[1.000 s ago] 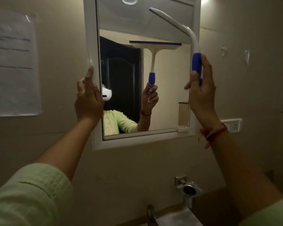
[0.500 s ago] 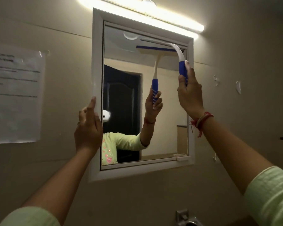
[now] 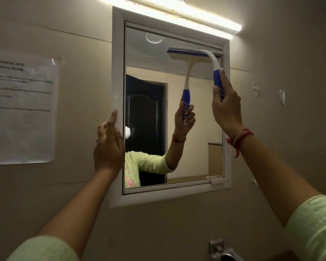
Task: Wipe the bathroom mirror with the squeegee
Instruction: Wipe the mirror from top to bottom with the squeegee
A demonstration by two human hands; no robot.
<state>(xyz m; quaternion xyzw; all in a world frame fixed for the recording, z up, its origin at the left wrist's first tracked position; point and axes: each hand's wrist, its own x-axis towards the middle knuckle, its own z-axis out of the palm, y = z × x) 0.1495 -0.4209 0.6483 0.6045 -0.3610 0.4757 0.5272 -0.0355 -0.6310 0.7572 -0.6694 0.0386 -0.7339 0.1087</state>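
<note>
Blue-white squeegee (image 3: 213, 60) raised to mirror (image 3: 149, 113) top, right hand (image 3: 226, 110) gripping handle

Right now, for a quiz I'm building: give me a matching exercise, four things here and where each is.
Things: 1 squeegee; 2 left hand; 3 paper notice; 4 light bar.
Places: A above the mirror; B taped up left of the mirror; C at the mirror's top, gripped by the right hand; D on the mirror's left frame.
Pairs: 1-C, 2-D, 3-B, 4-A.
</note>
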